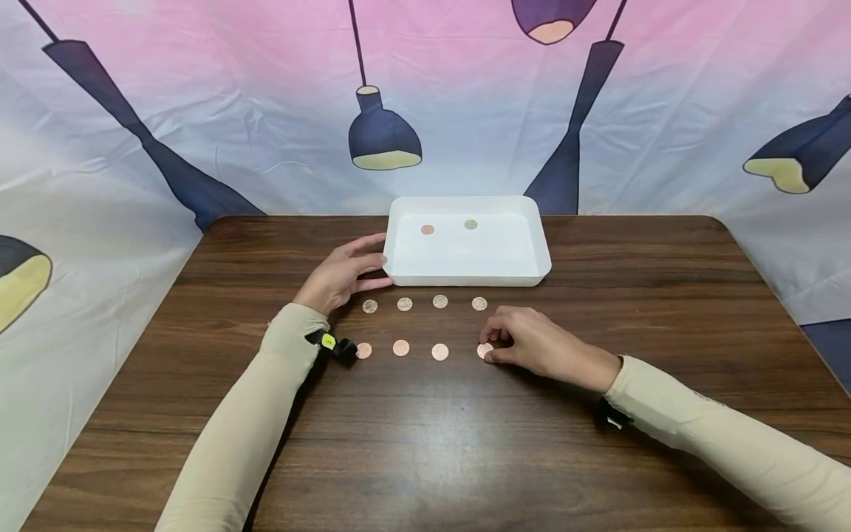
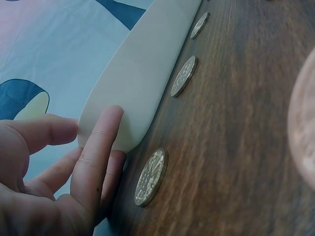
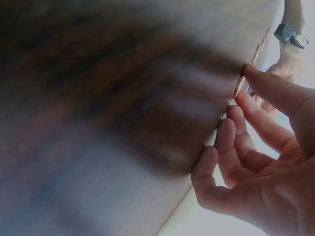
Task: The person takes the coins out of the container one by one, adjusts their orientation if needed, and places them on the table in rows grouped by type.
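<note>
My left hand point(image 1: 335, 275) rests against the left end of a white tray point(image 1: 465, 281), fingers extended and touching its wall; the left wrist view shows the fingertips on the tray's point(image 2: 133, 78) corner. At the right end of the near row, the thumb and index finger of my right hand point(image 1: 538, 343) pinch a copper-coloured coin point(image 1: 484, 352) by its edges, low at the tabletop. In the right wrist view this coin point(image 3: 239, 84) appears edge-on between the fingertips. Inside the tray lie a copper-coloured coin point(image 1: 428, 230) and a pale gold coin point(image 1: 470, 224).
Between tray and near row runs a line of several pale gold coins, its leftmost gold coin point(image 1: 369, 306) near my left wrist. Other copper coins, one being a middle copper coin point(image 1: 401, 348), lie flat on the brown wooden table point(image 1: 399, 458). A printed cloth point(image 1: 279, 111) hangs behind.
</note>
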A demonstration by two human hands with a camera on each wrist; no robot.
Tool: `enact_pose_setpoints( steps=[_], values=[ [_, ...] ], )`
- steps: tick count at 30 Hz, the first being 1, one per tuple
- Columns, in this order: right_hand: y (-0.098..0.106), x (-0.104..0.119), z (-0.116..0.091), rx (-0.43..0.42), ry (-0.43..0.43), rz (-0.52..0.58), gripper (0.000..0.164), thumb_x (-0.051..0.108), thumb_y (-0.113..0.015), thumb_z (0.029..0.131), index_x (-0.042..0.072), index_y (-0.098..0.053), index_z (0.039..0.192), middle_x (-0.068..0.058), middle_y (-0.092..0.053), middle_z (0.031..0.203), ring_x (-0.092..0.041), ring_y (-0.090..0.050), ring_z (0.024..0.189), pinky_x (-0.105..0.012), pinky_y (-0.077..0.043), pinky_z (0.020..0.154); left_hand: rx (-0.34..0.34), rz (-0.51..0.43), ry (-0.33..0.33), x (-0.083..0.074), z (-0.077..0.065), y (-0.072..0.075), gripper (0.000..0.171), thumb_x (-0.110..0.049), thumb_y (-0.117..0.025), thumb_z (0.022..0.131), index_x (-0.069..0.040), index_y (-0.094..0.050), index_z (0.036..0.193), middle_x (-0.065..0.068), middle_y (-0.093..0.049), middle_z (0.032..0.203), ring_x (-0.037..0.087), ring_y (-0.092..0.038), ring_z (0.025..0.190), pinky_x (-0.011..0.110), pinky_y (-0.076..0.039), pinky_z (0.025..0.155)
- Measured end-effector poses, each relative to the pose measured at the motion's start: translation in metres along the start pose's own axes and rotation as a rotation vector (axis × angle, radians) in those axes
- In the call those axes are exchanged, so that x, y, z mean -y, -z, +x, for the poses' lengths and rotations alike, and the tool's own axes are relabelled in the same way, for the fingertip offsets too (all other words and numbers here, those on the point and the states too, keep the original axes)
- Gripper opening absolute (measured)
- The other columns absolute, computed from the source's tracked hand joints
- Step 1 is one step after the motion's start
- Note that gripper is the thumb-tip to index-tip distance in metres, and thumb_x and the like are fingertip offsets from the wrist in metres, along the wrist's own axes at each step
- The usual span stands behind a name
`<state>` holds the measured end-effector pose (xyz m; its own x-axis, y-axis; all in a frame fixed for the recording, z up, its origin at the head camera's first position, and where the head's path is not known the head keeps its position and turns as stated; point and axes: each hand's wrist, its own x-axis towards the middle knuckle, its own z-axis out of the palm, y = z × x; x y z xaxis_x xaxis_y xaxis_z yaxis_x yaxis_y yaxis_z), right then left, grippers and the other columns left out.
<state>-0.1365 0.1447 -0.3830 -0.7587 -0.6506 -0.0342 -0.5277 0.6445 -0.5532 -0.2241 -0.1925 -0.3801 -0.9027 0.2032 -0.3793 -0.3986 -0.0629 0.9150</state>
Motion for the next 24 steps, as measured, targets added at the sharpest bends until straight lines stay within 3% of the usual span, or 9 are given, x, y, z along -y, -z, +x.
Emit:
enact_pose_setpoints(
  steps=[8, 14, 19, 24],
  values=[
    [0.009, 0.003, 0.001, -0.012, -0.016, 0.031, 0.011, 0.018, -0.086, 0.09, 0.015, -0.078, 0.097, 0.006, -0.065, 0.088, -0.006, -0.06, 0.079, -0.028, -0.052, 0.072, 0.001, -0.008, 0.0, -0.001, 0.001, -0.002, 0.062, 0.0, -0.055, 0.107, -0.017, -0.039, 0.165, 0.021, -0.044, 0.155, 0.035, -0.055, 0.136, 0.038, -0.06, 0.095],
    [0.032, 0.006, 0.011, -0.129, 0.0, 0.076, 0.01, 0.012, -0.084, 0.092, 0.012, -0.078, 0.1, 0.007, -0.068, 0.085, -0.01, -0.061, 0.078, -0.03, -0.052, 0.072, 0.006, -0.008, -0.002, -0.002, 0.0, -0.004, 0.062, 0.001, -0.055, 0.107, -0.017, -0.038, 0.165, 0.022, -0.043, 0.156, 0.037, -0.053, 0.139, 0.038, -0.06, 0.095],
    [0.053, 0.002, 0.035, -0.223, -0.039, 0.048, 0.009, 0.012, -0.078, 0.095, 0.008, -0.078, 0.103, 0.001, -0.069, 0.084, -0.017, -0.061, 0.08, -0.034, -0.049, 0.073, 0.009, -0.002, -0.001, -0.001, 0.0, -0.003, 0.063, 0.0, -0.054, 0.108, -0.017, -0.037, 0.166, 0.021, -0.042, 0.158, 0.038, -0.051, 0.141, 0.038, -0.06, 0.096],
    [0.062, -0.013, 0.068, -0.226, -0.139, 0.057, 0.021, 0.017, -0.074, 0.097, 0.003, -0.074, 0.113, -0.007, -0.07, 0.089, -0.023, -0.063, 0.083, -0.035, -0.047, 0.074, -0.001, -0.001, 0.003, 0.0, -0.001, -0.002, 0.062, 0.0, -0.054, 0.108, -0.017, -0.037, 0.165, 0.022, -0.043, 0.158, 0.038, -0.051, 0.141, 0.038, -0.06, 0.095]
  ],
)
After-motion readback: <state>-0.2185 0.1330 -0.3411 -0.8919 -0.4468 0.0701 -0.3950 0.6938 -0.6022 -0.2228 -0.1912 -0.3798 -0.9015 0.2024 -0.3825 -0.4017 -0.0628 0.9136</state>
